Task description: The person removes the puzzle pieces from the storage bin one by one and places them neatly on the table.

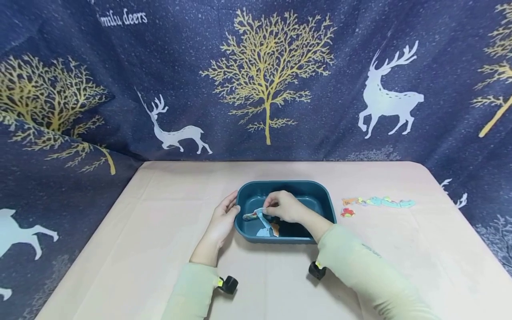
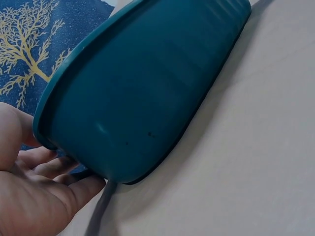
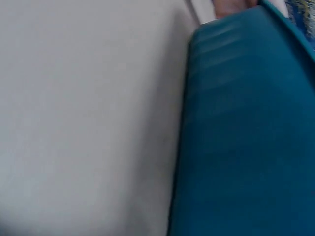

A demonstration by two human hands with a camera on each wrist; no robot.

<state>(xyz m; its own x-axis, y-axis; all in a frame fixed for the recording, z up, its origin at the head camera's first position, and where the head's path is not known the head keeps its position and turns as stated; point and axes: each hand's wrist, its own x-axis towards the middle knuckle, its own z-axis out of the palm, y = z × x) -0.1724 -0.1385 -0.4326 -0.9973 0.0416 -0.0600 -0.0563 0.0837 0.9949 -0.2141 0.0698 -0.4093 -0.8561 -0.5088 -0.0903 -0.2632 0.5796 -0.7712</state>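
A dark teal plastic basin [image 1: 326, 209] stands on the table, with several flat, irregular puzzle pieces in its left half. Among them are a light-blue piece [image 1: 263, 232] and an orange piece [image 1: 275, 229]. My left hand [image 1: 221, 222] grips the basin's left end, thumb at the rim and the other fingers against the outer wall, as the left wrist view shows. Reaching over the near side into the basin, my right hand [image 1: 285, 207] pinches a pale-blue puzzle piece [image 1: 259, 210] between thumb and fingertips. The right wrist view has only the basin's outer wall [image 3: 246, 128] and part of the left hand.
Right of the basin, a row of orange, yellow and light-blue puzzle pieces [image 1: 390, 202] lies on the table [image 1: 160, 231]. Just below its left end sits a red piece [image 1: 347, 212]. A dark blue cloth [image 1: 288, 153] with deer and trees hangs behind the table.
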